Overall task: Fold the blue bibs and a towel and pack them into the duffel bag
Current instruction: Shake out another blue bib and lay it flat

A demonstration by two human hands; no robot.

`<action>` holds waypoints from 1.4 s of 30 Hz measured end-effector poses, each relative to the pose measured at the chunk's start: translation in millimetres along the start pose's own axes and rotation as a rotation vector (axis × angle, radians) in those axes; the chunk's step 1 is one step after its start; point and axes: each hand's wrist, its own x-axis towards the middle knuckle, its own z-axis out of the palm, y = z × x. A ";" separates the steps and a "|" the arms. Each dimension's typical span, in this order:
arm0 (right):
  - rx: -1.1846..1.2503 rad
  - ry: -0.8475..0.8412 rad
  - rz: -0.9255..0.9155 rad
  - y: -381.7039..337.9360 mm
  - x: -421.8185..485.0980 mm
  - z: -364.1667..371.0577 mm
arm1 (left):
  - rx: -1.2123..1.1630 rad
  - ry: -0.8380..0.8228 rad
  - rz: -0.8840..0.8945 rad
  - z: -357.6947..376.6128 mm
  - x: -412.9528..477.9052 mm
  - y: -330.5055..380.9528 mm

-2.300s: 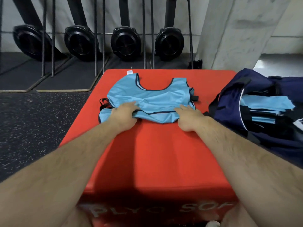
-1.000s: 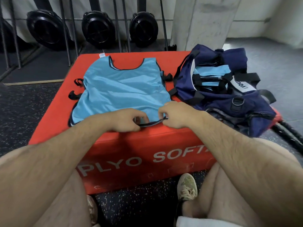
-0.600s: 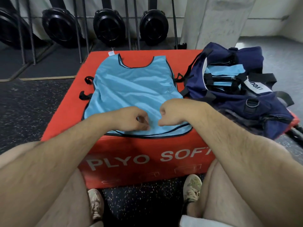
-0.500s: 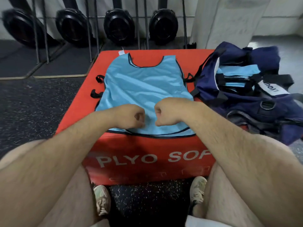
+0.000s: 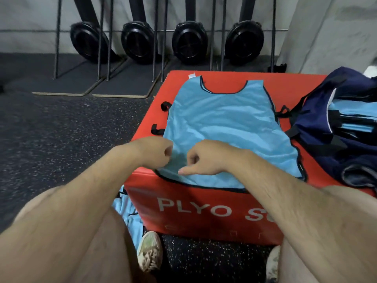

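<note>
Duffel bag (image 5: 334, 127) (bibs inside) beside flat bib (image 5: 224, 119); box (image 5: 204, 211) beneath.

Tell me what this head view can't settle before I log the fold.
- Duffel bag: cut off by the right edge; its folded contents only partly show.
- Towel: none identifiable.
- Left hand and right hand: fingertips curl underneath, so any pinch on the bib is unclear.
- Blue fabric on the floor: mostly hidden by the left leg.
</note>
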 end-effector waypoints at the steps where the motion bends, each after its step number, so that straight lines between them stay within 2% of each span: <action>1: 0.036 0.007 0.021 -1.2 1.6 -1.6 | -0.027 -0.001 -0.013 0.3 -0.6 -1.8; 3: 0.067 0.072 0.022 -2.8 7.8 -1.4 | -0.091 0.030 -0.035 0.2 2.9 -4.6; 5: 0.040 0.193 -0.026 -3.9 18.5 1.9 | -0.134 0.135 -0.013 -2.5 8.4 -5.7; 7: -0.001 0.232 -0.034 -4.3 30.2 8.7 | -0.142 0.240 -0.035 -4.4 17.4 -8.2; 11: -0.093 0.163 0.108 -2.3 43.5 20.1 | 0.055 0.172 -0.189 -3.3 31.7 -11.0; 14: -0.123 0.227 0.152 -4.0 50.2 16.9 | 0.179 0.256 -0.310 -3.4 39.5 -13.7; 16: -0.092 0.283 0.162 -5.2 57.7 12.7 | 0.229 0.366 -0.306 -3.6 49.0 -13.4; 18: -0.107 0.303 0.161 -0.5 69.6 9.3 | 0.165 0.409 -0.215 -1.2 63.9 -11.0; 20: -0.111 0.304 0.169 12.1 83.5 5.8 | 0.000 0.393 -0.144 0.5 84.3 -10.1; 24: -0.181 0.238 0.231 46.8 102.5 -1.2 | -0.186 0.317 -0.156 4.4 123.4 -12.2; 27: -0.234 0.109 0.425 75.4 105.4 -5.1 | -0.259 0.208 -0.202 15.0 142.1 -9.3; 30: -0.126 0.025 0.616 94.6 104.4 -9.2 | -0.271 0.178 -0.267 18.2 152.1 -13.6; 33: 0.028 0.033 0.543 97.8 109.3 -8.2 | -0.224 0.172 -0.326 9.9 159.8 -34.5; 35: 0.073 0.090 0.472 97.4 116.0 -9.3 | -0.146 0.240 -0.351 5.6 165.8 -41.4; 38: 0.086 0.188 0.433 98.6 124.2 -9.8 | -0.161 0.357 -0.229 3.1 174.6 -17.3; 42: 0.092 0.189 0.446 110.9 124.8 -6.9 | -0.265 0.226 -0.123 6.4 182.0 24.0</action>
